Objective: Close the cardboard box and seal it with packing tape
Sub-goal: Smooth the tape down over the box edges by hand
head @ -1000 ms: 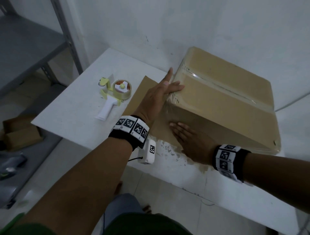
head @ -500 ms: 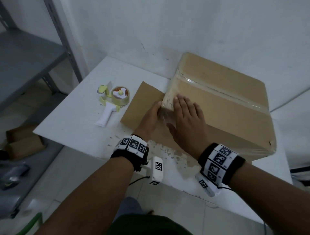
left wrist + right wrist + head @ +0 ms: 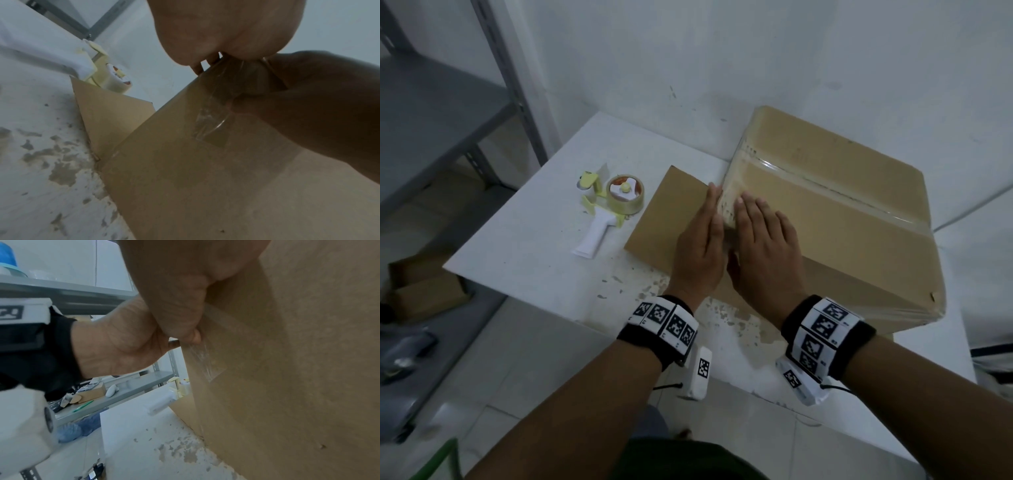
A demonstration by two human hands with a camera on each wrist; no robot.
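The closed cardboard box (image 3: 835, 219) stands on the white table (image 3: 524, 267), with a strip of clear packing tape (image 3: 825, 186) along its top seam. My left hand (image 3: 705, 236) lies edge-on with straight fingers against the box's left side at the near corner. My right hand (image 3: 762, 236) rests flat on the top over that corner. In the right wrist view its thumb (image 3: 180, 316) presses the wrinkled tape end (image 3: 203, 360) onto the near side. The tape dispenser (image 3: 613, 209) lies on the table, left of both hands.
A flat cardboard sheet (image 3: 664, 212) lies on the table, reaching under the box's left side. The wall is close behind the box. A grey metal shelf (image 3: 441, 113) stands to the left with small cartons (image 3: 424, 291) on the floor. The table's near edge is flaked.
My right hand has risen from the box's near side onto the top corner. My left hand has dropped off the top edge and now lies against the left side.
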